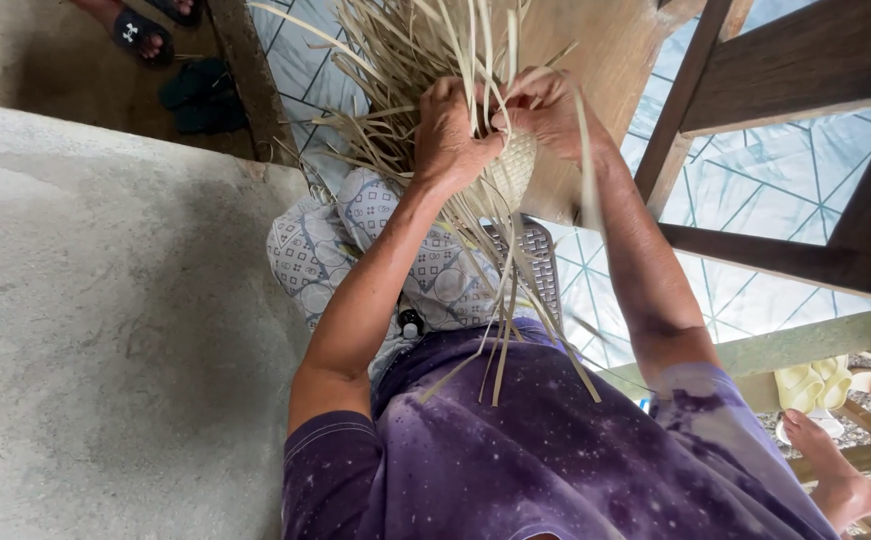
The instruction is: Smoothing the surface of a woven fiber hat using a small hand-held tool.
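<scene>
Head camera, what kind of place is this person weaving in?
Likely a home porch or open work area, not a factory: a bare concrete slab, wooden furniture rails over patterned sheeting, and sandals lying on the floor. Both hands work pale straw strips.

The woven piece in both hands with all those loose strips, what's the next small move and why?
Probably tuck one loose strip under the woven piece, since the right hand pinches strips at its edge while the left hand steadies it and many ends stick out unwoven.
</scene>
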